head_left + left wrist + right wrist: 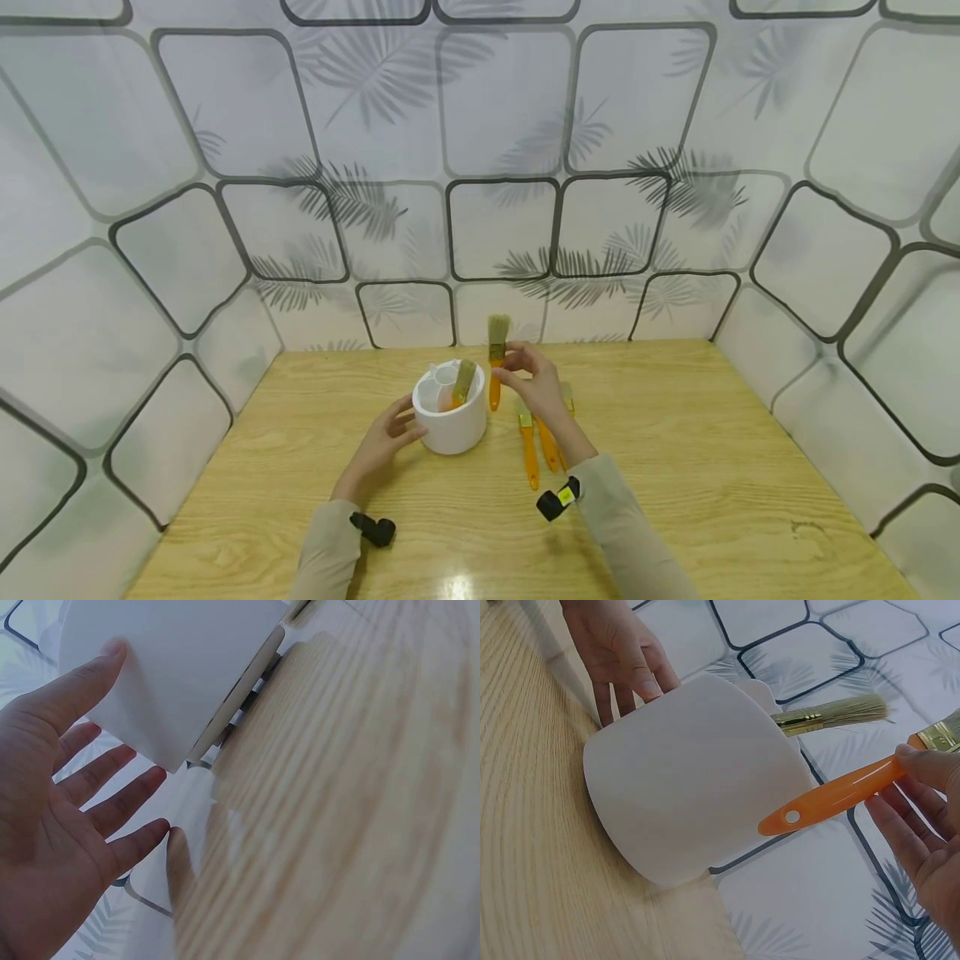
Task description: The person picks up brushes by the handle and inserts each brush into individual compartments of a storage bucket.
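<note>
A white round holder with inner compartments (450, 429) stands on the table, and one paintbrush (464, 379) leans in it, bristles up. My left hand (386, 437) touches the holder's left side, thumb and fingers spread and fairly straight, as the left wrist view also shows. Just right of the holder, my right hand (531, 382) pinches a second paintbrush (840, 793) near its metal band. This brush is upright, bristles up, its orange handle hanging beside the holder's rim. In the right wrist view the handle's end with its hole overlaps the holder's wall.
Several more orange-handled paintbrushes (529, 454) lie on the wooden table (675, 467) below my right forearm, partly hidden by it. A patterned white backdrop (502, 225) rises behind the table and along both sides.
</note>
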Motion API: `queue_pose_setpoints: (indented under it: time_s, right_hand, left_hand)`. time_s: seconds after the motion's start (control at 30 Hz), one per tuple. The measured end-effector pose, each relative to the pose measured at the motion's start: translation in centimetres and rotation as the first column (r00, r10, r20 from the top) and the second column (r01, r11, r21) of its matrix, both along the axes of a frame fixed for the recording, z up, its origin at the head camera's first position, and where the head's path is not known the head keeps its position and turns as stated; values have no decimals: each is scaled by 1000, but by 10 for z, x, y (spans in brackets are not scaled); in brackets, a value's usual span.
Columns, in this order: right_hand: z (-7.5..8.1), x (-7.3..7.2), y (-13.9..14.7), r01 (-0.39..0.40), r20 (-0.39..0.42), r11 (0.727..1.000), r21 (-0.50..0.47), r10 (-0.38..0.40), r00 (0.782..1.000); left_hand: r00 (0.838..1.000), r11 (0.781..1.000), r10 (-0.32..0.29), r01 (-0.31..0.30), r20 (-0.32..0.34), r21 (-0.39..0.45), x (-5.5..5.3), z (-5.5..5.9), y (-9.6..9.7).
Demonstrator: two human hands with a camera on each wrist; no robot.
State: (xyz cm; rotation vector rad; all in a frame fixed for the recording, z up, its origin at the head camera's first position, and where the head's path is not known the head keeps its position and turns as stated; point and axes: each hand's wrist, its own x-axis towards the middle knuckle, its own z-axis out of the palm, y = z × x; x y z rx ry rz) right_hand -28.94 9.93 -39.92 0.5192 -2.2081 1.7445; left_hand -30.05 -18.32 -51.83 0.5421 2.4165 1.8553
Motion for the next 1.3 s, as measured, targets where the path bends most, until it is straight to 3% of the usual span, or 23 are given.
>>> queue_pose_setpoints:
  time_s: [0.4, 0.7, 1.3]
  right_hand:
    - [12, 0, -2, 0, -28, 1000, -13, 0, 1000]
    - [21, 3, -6, -9, -3, 1000, -30, 8, 1000]
    - [28, 2, -10, -43, -50, 995, -87, 39, 998]
  left_hand:
    - [1000, 1000, -12, 12, -15, -5, -1, -1, -1]
    - [1000, 1000, 1, -1, -4, -18, 0, 1, -1]
    - [1000, 1000, -5, 5, 8, 0, 0, 1, 0]
